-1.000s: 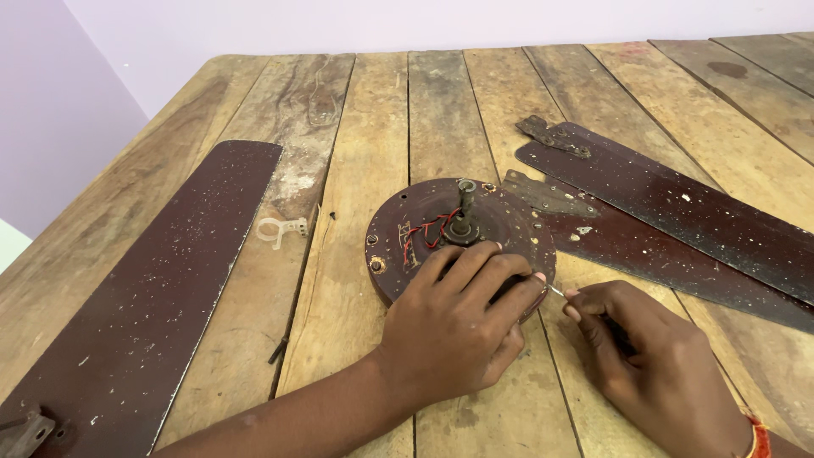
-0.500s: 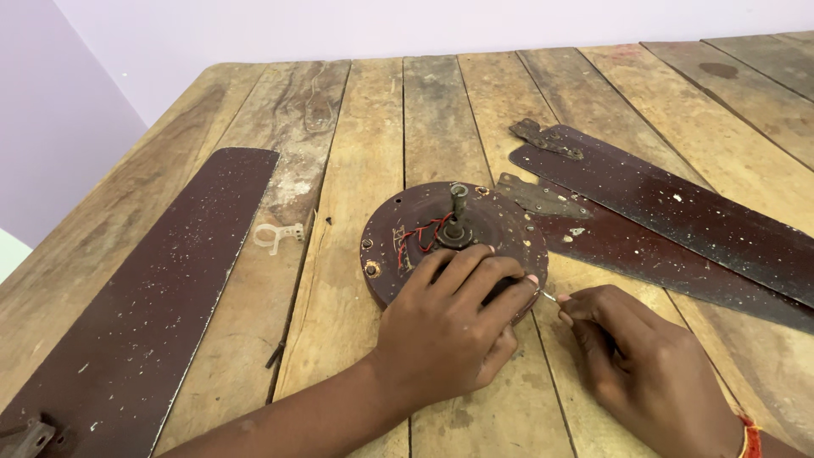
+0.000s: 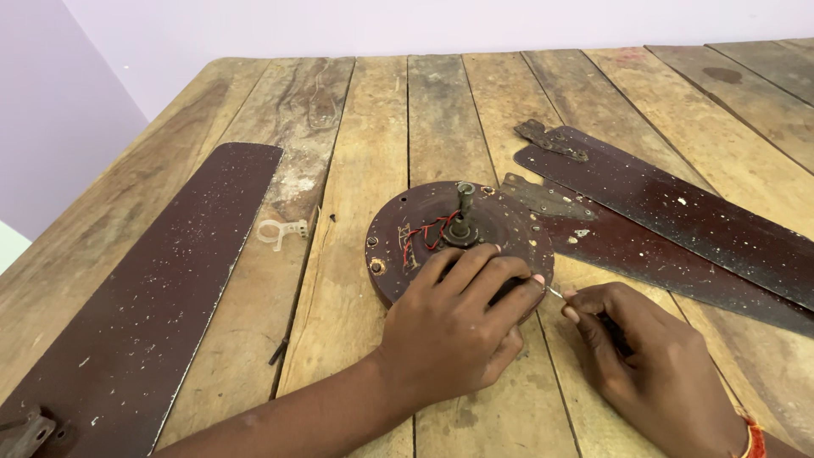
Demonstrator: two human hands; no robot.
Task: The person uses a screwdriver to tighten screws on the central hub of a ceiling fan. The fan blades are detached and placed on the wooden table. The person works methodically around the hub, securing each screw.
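Far left of fingers: dark fan blade (image 3: 144,297) flat on wooden counter (image 3: 373,110), clear plastic clip (image 3: 281,232) nearby. Left hand (image 3: 454,326) spread, pressing near edge of round motor plate (image 3: 458,237). Right hand (image 3: 649,360) curled tight on thin tool (image 3: 555,293), tip at plate rim. Beyond right fingers: two more blades (image 3: 678,229).

The round motor plate (image 3: 458,242) at centre frame is dark maroon, flecked with pale spots, with red and what looks like black wire (image 3: 424,236) twisted across it. The fan blades, one at left (image 3: 161,297) and two at right (image 3: 678,229), share that maroon with white speckles. The counter (image 3: 373,110) is weathered tan planks. A translucent whitish clip (image 3: 280,233) lies left of centre. An orange-red band (image 3: 753,437) shows at lower right.
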